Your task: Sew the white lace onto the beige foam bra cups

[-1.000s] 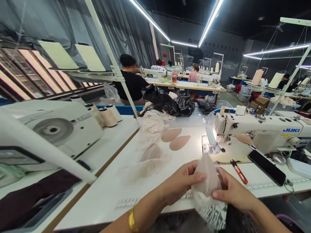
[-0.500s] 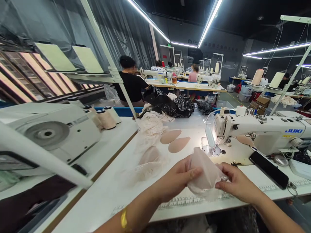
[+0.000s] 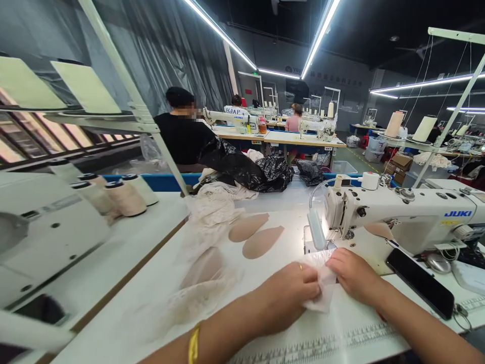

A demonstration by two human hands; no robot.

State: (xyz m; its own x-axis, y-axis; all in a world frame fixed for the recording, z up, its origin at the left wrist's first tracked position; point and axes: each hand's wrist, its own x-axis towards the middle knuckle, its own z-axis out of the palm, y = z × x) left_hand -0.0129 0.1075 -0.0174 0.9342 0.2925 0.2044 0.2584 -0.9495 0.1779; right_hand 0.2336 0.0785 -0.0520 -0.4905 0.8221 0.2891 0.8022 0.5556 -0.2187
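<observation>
A sheer whitish piece of fabric (image 3: 323,296) is bunched between my two hands, just in front of the sewing machine's needle area. My left hand (image 3: 293,290) is closed on its left side, fingers curled inward. Opposite, my right hand (image 3: 350,273) pinches its upper right edge. The white sewing machine (image 3: 409,215) has its lamp (image 3: 316,230) hanging close beyond my fingers. Two beige teardrop-shaped pads (image 3: 263,242) lie flat to the left, near a heap of sheer lace fabric (image 3: 212,202). More sheer fabric covers another beige piece (image 3: 202,268).
A black phone (image 3: 420,283) lies right of my right hand, with keys (image 3: 460,316) beside it. A ruler strip (image 3: 322,346) runs along the table's front. Thread cones (image 3: 125,194) stand on the left table. Black plastic bags (image 3: 273,172) lie behind; a person in black (image 3: 185,131) sits beyond.
Both hands have brought the fabric toward the needle area, and it is now bunched rather than spread. My left hand has turned knuckles-up. The view has shifted right.
</observation>
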